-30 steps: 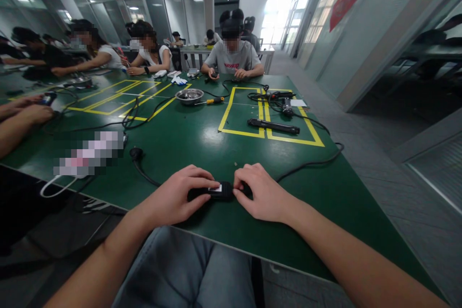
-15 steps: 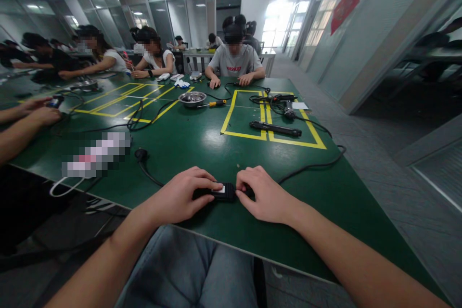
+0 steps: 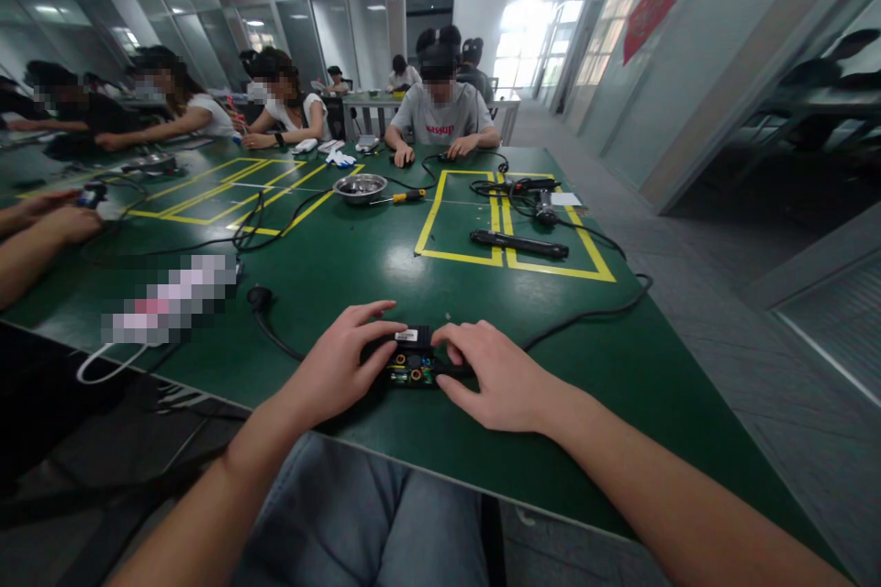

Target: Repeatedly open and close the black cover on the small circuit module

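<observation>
Green rectangular circuit board (image 3: 411, 369) lies lengthwise between right hand (image 3: 494, 378), fingers spread, and left hand (image 3: 345, 359), grip unclear, black oblong plastic cover (image 3: 421, 337) just beyond it.

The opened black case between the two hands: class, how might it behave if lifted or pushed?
The opened black case looks rigid, so it would probably feel stiff rather than floppy. Its exposed circuit board, with copper-coloured coils, could be fragile. Flat and boxy on the green table, it would likely slide rather than roll.
</observation>
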A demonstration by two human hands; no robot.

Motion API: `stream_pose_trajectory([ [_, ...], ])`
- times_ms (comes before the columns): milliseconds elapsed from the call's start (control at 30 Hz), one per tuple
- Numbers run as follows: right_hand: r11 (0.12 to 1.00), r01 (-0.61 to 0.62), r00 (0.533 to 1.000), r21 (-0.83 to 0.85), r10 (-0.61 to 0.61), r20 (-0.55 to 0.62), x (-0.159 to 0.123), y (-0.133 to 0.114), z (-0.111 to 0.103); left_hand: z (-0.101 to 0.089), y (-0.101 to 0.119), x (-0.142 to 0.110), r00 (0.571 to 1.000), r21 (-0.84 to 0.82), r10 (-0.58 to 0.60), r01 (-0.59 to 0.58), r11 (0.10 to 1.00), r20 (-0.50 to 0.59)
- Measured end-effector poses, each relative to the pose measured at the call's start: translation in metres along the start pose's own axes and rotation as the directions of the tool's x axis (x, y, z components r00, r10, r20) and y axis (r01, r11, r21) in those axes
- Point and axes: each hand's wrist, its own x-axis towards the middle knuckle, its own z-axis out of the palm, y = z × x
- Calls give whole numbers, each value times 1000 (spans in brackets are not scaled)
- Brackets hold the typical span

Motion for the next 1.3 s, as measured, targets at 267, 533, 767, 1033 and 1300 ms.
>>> stream_pose_trajectory([
  [267, 1000, -7, 1000, -7, 7, 11, 0, 3, 3, -6, 7, -34, 1000, 50, -8, 7, 999, 17],
  [533, 999, -34, 999, 9, 34, 16, -1, 5, 4, -2, 5, -35, 999, 53, 16, -18, 998, 43],
  [767, 999, -43, 999, 2, 43, 17, -1, 6, 5, -2, 6, -36, 1000, 60, 12, -14, 998, 29],
  [1033, 999, -17, 1000, 40, 16, 6, -2, 5, 2, -7, 10, -37, 1000, -23, -10, 10, 1000, 9],
  [1300, 996, 30, 999, 88, -27, -30, -2, 11, 4, -10, 6, -36, 1000, -125, 2, -1, 992, 3],
])
